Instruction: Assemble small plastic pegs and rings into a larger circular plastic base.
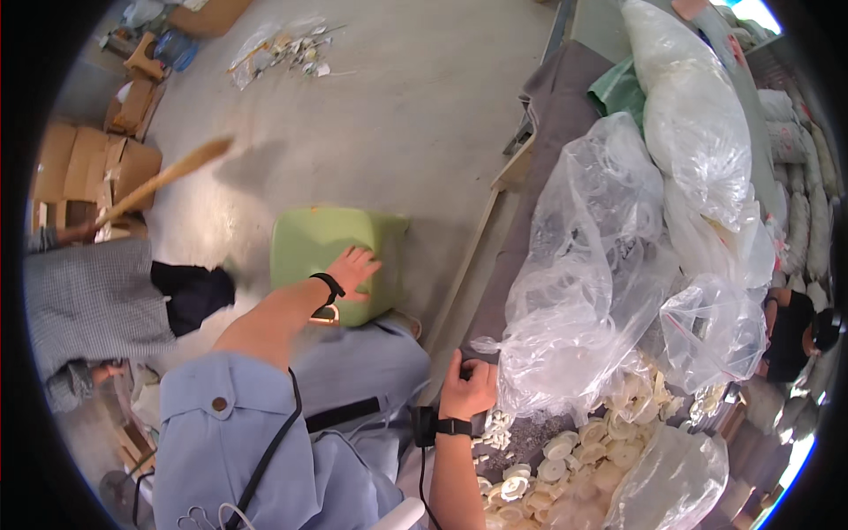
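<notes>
My left hand (355, 272) rests on a light green plastic stool or bin (300, 243) that stands in front of me on the floor. Its fingers are spread and nothing is in them. My right hand (470, 389) is curled closed at the near edge of the table, which has a dark purple-grey cloth (565, 97) over it. Something dark shows between thumb and fingers, but I cannot make it out. Beside that hand lie small white pieces (496, 433), a heap of cream-white round plastic parts (556, 455) and a large crumpled clear plastic bag (565, 309).
Full white sacks (698, 115) lie farther along the table. At the left, a person in a checkered shirt (97, 296) holds a wooden stick (168, 177) near cardboard boxes (79, 163). Litter (296, 53) lies on the floor ahead. Another person in black (789, 331) is at the far right.
</notes>
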Demonstrator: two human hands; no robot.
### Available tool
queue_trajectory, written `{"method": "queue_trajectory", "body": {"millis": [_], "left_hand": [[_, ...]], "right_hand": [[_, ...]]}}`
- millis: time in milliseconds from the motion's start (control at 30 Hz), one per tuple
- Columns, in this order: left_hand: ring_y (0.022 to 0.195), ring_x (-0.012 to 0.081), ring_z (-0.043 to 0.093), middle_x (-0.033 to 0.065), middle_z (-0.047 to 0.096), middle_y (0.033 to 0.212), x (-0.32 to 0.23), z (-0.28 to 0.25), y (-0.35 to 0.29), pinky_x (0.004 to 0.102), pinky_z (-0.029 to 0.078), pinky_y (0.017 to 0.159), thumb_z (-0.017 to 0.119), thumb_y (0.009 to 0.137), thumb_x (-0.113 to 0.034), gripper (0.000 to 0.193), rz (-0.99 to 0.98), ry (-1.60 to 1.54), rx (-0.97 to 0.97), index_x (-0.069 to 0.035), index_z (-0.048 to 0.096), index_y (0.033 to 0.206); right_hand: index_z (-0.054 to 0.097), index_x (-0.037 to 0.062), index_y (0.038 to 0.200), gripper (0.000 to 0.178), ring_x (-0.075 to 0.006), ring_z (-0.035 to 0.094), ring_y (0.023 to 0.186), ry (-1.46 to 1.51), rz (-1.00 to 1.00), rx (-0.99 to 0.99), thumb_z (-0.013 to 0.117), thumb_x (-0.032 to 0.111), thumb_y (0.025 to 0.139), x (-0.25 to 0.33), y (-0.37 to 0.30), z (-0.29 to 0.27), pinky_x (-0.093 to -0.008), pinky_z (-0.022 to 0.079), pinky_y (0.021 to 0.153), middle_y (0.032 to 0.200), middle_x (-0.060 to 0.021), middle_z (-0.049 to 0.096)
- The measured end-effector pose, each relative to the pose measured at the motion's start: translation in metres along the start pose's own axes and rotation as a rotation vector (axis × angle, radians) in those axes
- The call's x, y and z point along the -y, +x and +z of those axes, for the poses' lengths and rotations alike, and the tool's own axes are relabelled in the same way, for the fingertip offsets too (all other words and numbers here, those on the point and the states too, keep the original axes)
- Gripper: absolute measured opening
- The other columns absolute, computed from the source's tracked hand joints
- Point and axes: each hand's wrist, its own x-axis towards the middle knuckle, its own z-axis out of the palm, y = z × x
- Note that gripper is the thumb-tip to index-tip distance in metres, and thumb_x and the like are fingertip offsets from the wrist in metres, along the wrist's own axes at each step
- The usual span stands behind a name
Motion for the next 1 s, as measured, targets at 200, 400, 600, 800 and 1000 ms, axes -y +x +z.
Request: {"method": "queue_trajectory", "body": {"millis": [200, 400, 600, 800, 1000], "left_hand": [[0.132, 0.0332, 0.021, 0.0166, 0.023, 0.142, 0.042, -0.053, 0.030, 0.0555, 0.016, 0.107, 0.082, 0.041, -0.052, 0.125, -0.603, -0.096, -0.107, -0.013, 0.016, 0.141], [0.132, 0.0321, 0.022, 0.0143, 0.028, 0.140, 0.061, -0.066, 0.044, 0.0544, 0.025, 0.103, 0.083, 0.039, -0.053, 0.129, -0.635, -0.195, 0.105, -0.013, 0.015, 0.141], [0.131, 0.0350, 0.023, 0.0162, 0.028, 0.138, 0.006, -0.040, 0.049, 0.0618, 0.025, 0.099, 0.076, 0.040, -0.065, 0.122, -0.548, -0.044, 0.171, -0.014, 0.023, 0.137], [0.129, 0.0350, 0.025, 0.0158, 0.030, 0.136, 0.003, -0.057, 0.059, 0.0627, 0.025, 0.098, 0.078, 0.039, -0.064, 0.119, -0.522, -0.049, 0.235, -0.014, 0.028, 0.135], [0.121, 0.0365, 0.036, 0.0131, 0.041, 0.128, 0.010, -0.047, 0.068, 0.0583, 0.036, 0.091, 0.077, 0.040, -0.063, 0.112, -0.492, -0.021, 0.272, -0.015, 0.033, 0.132]], "right_hand": [[0.053, 0.0142, 0.059, 0.028, -0.0259, 0.052, 0.046, -0.026, 0.019, 0.110, 0.075, 0.029, 0.069, -0.007, -0.004, 0.000, -0.0362, 0.041, 0.046, 0.053, -0.0042, 0.053], [0.057, 0.0116, 0.062, 0.025, -0.0286, 0.055, 0.048, 0.063, 0.124, 0.288, 0.070, 0.029, 0.074, -0.012, -0.009, -0.002, -0.0383, 0.042, 0.045, 0.053, -0.0084, 0.056], [0.056, 0.0107, 0.060, 0.022, -0.0280, 0.052, 0.044, 0.139, -0.083, 0.329, 0.067, 0.023, 0.074, -0.032, -0.017, 0.003, -0.0399, 0.041, 0.044, 0.050, -0.0074, 0.053], [0.059, 0.0109, 0.069, 0.012, -0.0288, 0.060, 0.074, 0.053, -0.215, 0.305, 0.066, 0.020, 0.072, -0.043, 0.031, 0.015, -0.0373, 0.048, 0.066, 0.076, -0.0086, 0.061], [0.059, 0.0105, 0.073, 0.011, -0.0290, 0.059, 0.076, 0.199, -0.304, 0.349, 0.065, 0.020, 0.072, -0.081, 0.071, 0.022, -0.0372, 0.048, 0.067, 0.078, -0.0090, 0.060]]}}
